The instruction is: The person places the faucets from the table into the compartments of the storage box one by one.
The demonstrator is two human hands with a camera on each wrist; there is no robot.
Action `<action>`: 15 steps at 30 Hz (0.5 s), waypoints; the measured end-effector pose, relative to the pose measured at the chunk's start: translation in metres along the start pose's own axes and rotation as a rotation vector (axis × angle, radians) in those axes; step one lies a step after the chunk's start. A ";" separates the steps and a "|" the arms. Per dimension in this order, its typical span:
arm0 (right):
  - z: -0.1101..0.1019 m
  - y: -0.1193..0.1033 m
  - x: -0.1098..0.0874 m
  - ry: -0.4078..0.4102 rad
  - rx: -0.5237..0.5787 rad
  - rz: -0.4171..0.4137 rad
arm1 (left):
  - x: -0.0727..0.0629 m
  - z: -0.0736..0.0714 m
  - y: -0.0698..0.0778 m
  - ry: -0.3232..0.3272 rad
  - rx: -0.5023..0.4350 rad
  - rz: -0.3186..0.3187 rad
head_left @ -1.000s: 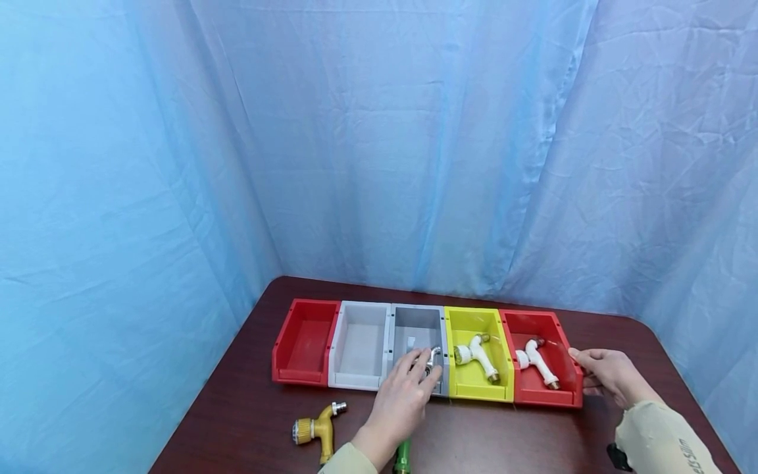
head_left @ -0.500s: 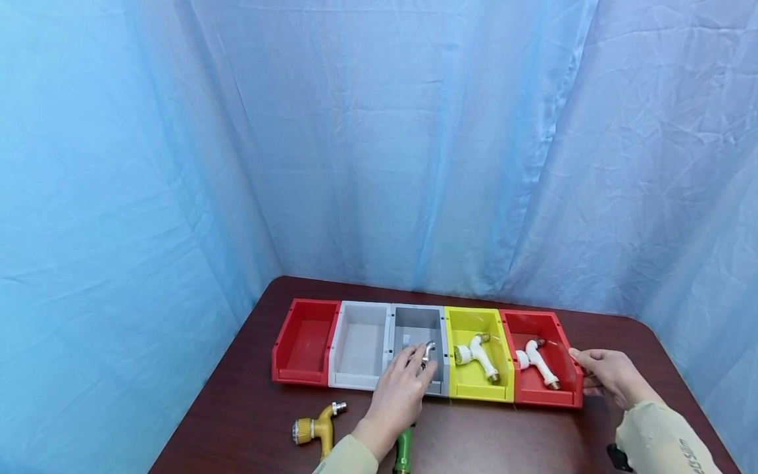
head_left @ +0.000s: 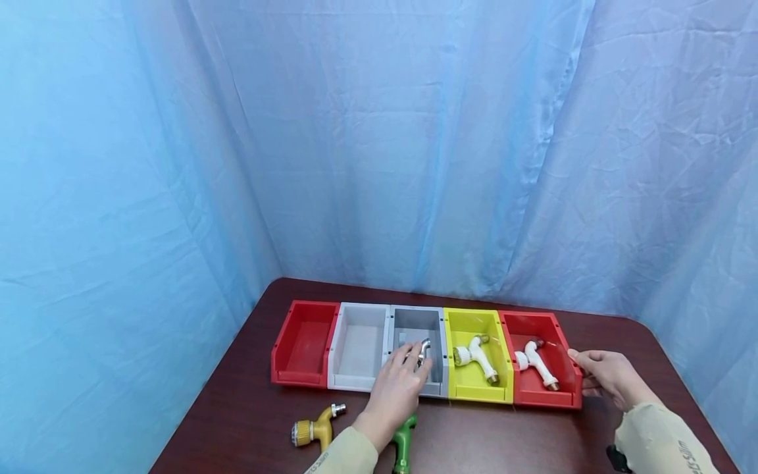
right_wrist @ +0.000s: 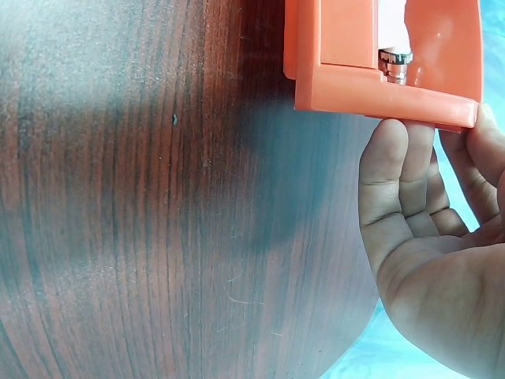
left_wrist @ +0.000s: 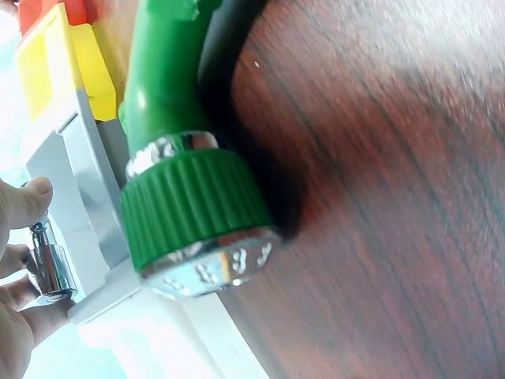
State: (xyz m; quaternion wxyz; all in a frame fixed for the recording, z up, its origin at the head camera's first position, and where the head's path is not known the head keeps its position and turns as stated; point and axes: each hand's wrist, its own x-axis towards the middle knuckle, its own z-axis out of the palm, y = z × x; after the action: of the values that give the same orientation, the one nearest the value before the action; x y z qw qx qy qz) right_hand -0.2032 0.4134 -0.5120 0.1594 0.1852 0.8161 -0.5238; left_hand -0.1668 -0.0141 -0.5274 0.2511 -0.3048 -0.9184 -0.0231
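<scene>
My left hand (head_left: 395,390) is at the front of the grey bin (head_left: 417,318). Its thumb and fingers grip a chrome tap (left_wrist: 52,272), partly hidden by the hand in the head view. My right hand (head_left: 612,376) holds the outer side of the right-hand red bin (head_left: 547,399), thumb at the rim and fingers against the wall. In that bin lies a white tap (head_left: 537,364); another white tap (head_left: 481,359) lies in the yellow bin (head_left: 480,394). Below my left hand, a green tap (head_left: 403,442) lies on the table, its ribbed knob (left_wrist: 197,197) close in the left wrist view.
A yellow tap (head_left: 320,429) lies on the table left of my left forearm. The bins stand side by side; a white bin (head_left: 359,382) and another red bin (head_left: 299,378) make up the left end. Blue curtains (head_left: 379,145) hang behind the dark wood table (head_left: 237,408).
My left hand has shifted slightly left within the grey bin, the chrome tap moving with it. More of the green tap shows now. My right hand stays at the red bin.
</scene>
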 end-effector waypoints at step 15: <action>0.000 0.000 -0.002 0.001 0.007 0.000 | 0.006 0.006 -0.002 -0.018 0.077 -0.010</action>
State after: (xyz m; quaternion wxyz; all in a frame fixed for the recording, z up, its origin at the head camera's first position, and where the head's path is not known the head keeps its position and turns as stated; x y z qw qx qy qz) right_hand -0.2018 0.4127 -0.5114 0.1584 0.1859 0.8142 -0.5268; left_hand -0.1749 -0.0106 -0.5296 0.2542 -0.2905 -0.9224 0.0139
